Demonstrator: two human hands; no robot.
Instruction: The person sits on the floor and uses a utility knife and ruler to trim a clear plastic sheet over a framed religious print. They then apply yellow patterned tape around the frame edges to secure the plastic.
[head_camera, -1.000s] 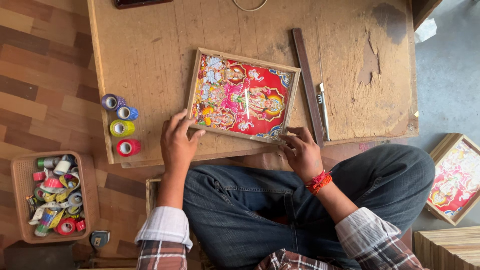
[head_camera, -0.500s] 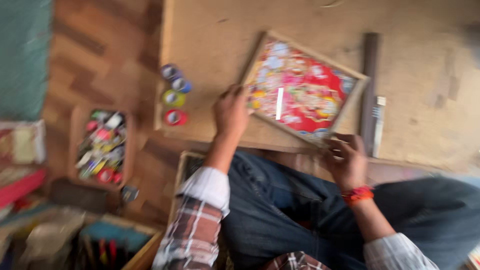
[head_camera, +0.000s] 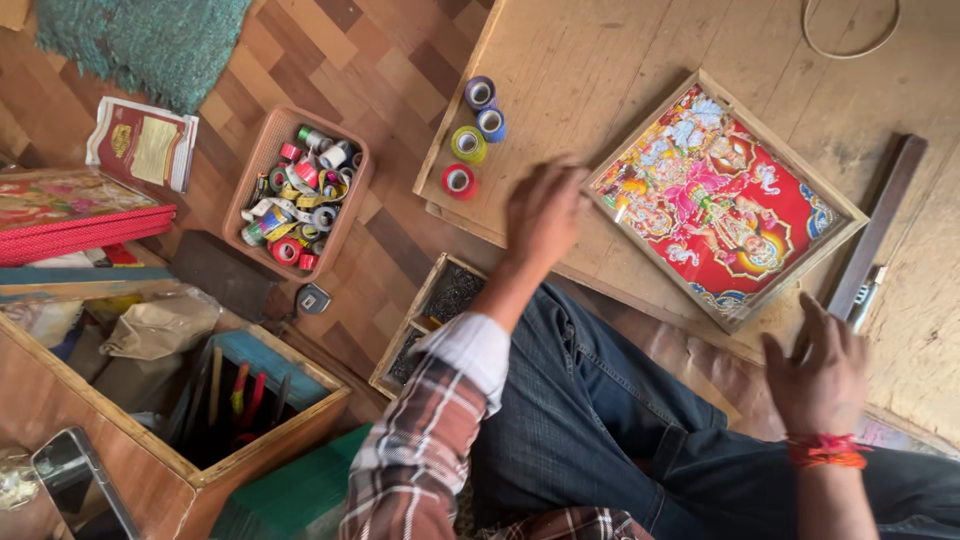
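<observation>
The low wooden work board (head_camera: 640, 60) runs out of view at the top and right, so its far corners cannot be seen; its near left corner shows just below the tape rolls. The wooden box (head_camera: 190, 440) at lower left is cut by the bottom edge, its inside dark and hard to read. The framed picture (head_camera: 722, 195), red and brightly coloured in a plain wood frame, lies flat and turned at an angle near the board's front edge. Its near corner is close to the right hand.

The left hand (head_camera: 543, 213) is blurred; it seems open with fingers loosely spread, hovering over the board just beside the frame's left corner, holding nothing. The right hand (head_camera: 820, 372) is open too, fingers raised at the board's front edge, near the dark metal ruler (head_camera: 875, 235) and empty.

Bare board lies between the left hand and the four tape rolls (head_camera: 470, 140) near the left edge, and more beyond the frame. Off the board, a brown basket (head_camera: 255, 170) of small rolls sits on the floor.
</observation>
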